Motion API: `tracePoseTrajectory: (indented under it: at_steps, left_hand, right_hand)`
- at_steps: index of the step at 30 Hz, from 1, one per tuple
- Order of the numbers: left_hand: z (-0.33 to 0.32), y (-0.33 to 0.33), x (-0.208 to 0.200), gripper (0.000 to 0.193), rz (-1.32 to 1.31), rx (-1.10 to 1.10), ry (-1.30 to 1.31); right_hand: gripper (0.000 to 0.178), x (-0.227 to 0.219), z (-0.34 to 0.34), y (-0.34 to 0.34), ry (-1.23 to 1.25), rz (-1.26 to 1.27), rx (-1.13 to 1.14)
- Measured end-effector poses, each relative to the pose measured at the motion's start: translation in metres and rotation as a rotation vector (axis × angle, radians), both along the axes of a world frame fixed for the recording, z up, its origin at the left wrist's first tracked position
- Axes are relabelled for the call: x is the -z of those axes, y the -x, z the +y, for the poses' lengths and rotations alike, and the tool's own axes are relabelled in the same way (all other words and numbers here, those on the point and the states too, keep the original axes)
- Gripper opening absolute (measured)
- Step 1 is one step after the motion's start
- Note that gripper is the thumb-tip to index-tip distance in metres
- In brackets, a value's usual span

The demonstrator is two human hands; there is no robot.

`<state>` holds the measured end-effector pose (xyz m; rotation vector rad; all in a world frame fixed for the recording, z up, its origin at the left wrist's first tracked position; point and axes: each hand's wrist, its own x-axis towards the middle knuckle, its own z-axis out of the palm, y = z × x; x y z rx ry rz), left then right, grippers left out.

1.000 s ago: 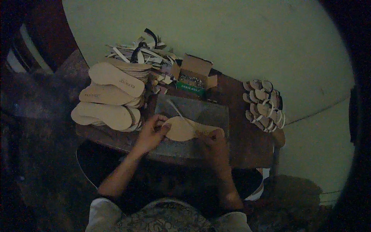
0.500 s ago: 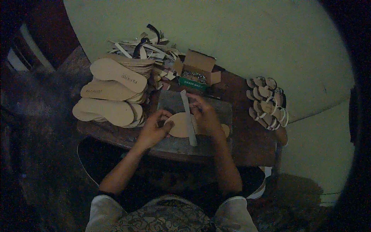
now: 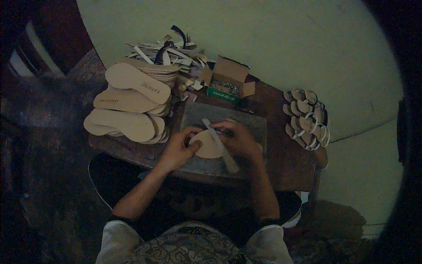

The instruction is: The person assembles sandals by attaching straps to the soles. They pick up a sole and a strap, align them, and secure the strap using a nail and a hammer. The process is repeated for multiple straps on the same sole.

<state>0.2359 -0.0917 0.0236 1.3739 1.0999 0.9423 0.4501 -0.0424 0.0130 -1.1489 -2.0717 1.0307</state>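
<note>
A beige insole (image 3: 207,148) lies tilted over a dark grey slab. My left hand (image 3: 180,148) grips its left end, thumb on top and fingers curled at the far edge. Across the insole runs a narrow pale strip (image 3: 225,155), slanting toward me and to the right. My right hand (image 3: 239,138) is closed on the strip near its far end, fingers bent at the insole's far edge. The hand and forearm hide most of the insole's right part.
Stacked beige insoles (image 3: 125,124) stand at the left. Behind lie strap and sheet scraps (image 3: 176,57) and an open cardboard box (image 3: 231,70) of small metal pieces. The grey slab (image 3: 202,112) rests on a brown table (image 3: 281,163). Several sandals (image 3: 303,105) sit at the right edge.
The strip has turned, its near end swinging right and its far end shifting slightly left and nearer. My right hand has come nearer to me and curled more closely around the strip.
</note>
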Motion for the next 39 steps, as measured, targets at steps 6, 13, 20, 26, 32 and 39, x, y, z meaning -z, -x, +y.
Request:
tracePoseTrajectory:
  at_steps: [6,13,20,26,32,39]
  left_hand:
    - [-0.002,-0.001,-0.002,0.023,0.065,-0.031,0.000]
    - [-0.002,-0.007,0.009,0.023,0.053,-0.074,-0.143]
    - [0.003,-0.008,0.013,0.022,0.063,-0.105,-0.128]
    - [0.006,-0.009,0.007,0.025,0.086,-0.075,0.029]
    - [0.012,-0.007,0.006,0.029,0.067,-0.019,0.095]
    - [0.014,-0.009,0.008,0.031,-0.013,0.032,0.086]
  right_hand:
    - [0.028,-0.024,0.001,0.008,0.138,0.203,0.400]
    - [0.030,-0.007,0.007,0.004,0.139,0.261,0.253]
    - [0.023,-0.026,0.005,0.017,0.295,0.256,0.142]
    - [0.022,-0.023,0.011,0.015,0.284,0.157,0.053]
    - [0.032,-0.024,0.009,0.018,0.418,0.298,0.024]
    - [0.035,-0.026,0.009,0.017,0.429,0.277,0.022]
